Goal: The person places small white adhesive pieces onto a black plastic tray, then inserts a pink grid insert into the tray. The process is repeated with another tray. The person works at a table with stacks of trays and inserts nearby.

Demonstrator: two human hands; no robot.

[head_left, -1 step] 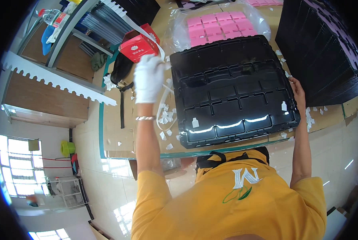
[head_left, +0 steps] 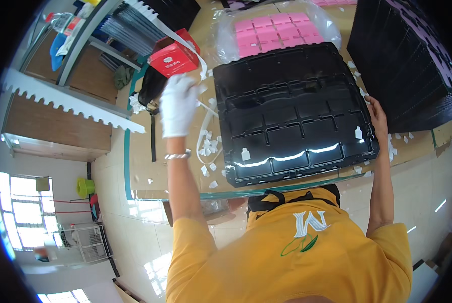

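Observation:
A black glossy plastic tray (head_left: 291,116) with moulded compartments lies in front of me, near the table's front edge. Two small white pieces, a left one (head_left: 245,154) and a right one (head_left: 358,133), lie flat on its near part. My right hand (head_left: 378,118), bare, grips the tray's right edge. To the left of the tray, my left hand (head_left: 178,108) hangs over the table in a white glove, somewhat blurred. Its fingers are closed, with a small white piece (head_left: 201,88) at their tips.
Scattered white scraps (head_left: 209,145) and a white strip (head_left: 203,123) lie left of the tray. A red box (head_left: 174,60) stands beyond my left hand. Pink sheets (head_left: 279,33) in clear plastic lie behind the tray. A tall stack of black trays (head_left: 397,65) stands at right.
My left hand has moved a little to the left and slightly toward me, with the small white piece at its fingertips. My right hand and the tray stay almost where they were.

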